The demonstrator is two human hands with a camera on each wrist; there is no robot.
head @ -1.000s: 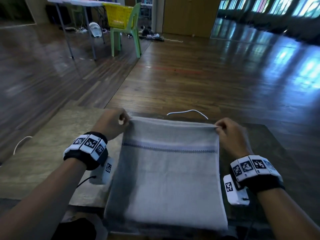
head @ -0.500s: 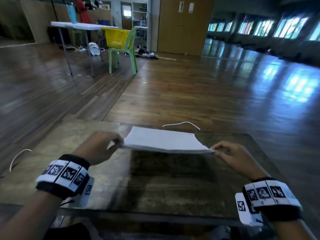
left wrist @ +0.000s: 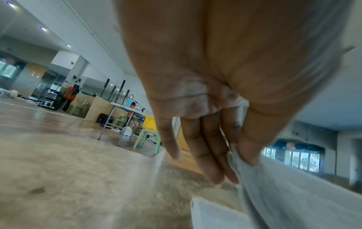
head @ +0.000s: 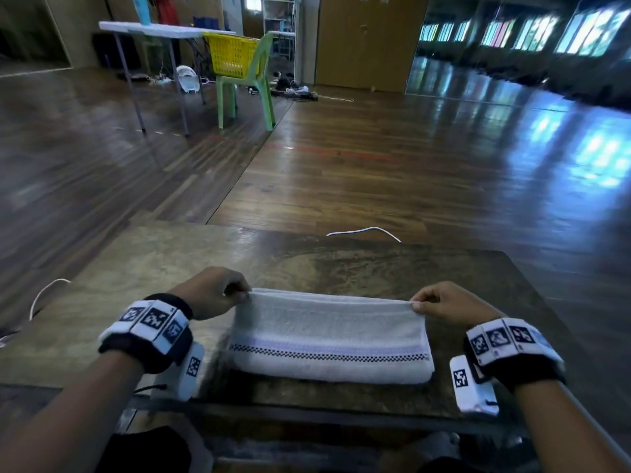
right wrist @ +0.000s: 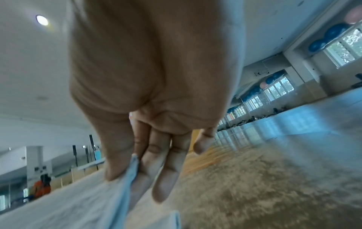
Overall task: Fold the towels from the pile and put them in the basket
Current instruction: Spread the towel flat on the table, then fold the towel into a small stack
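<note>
Pinching: both hands hold the far corners of a folded white towel [head: 327, 339] on a wooden table [head: 164, 264]; the towel sits at 6 o'clock in the head view, near the table's front edge
Left hand: the left hand [head: 213, 291] has thumb and fingers closed on the towel's far-left corner at about 8 o'clock; in the left wrist view the thumb presses cloth against the fingers [left wrist: 211, 155]; the left hand [left wrist: 205, 77] fills the upper frame, the towel [left wrist: 284, 193] running off toward 5 o'clock
Right hand: the right hand [head: 447, 303] pinches the far-right corner at about 4 o'clock; in the right wrist view the right hand [right wrist: 152, 77] nips the towel [right wrist: 78, 201] edge between thumb and fingers [right wrist: 166, 170]
Towel: folded in layers, long side across; the near fold rests on the table; a lilac stripe with dark checked trim runs along its near part
Basket: a yellow laundry basket [head: 234, 56] stands on a green plastic chair [head: 249, 80] at 11 o'clock, well apart from the table
Nearby: a white folding table [head: 160, 29] beside the chair; a white cable [head: 365, 231] past the table's far edge at 12 o'clock
Wrists: bands with black-and-white markers on both
</note>
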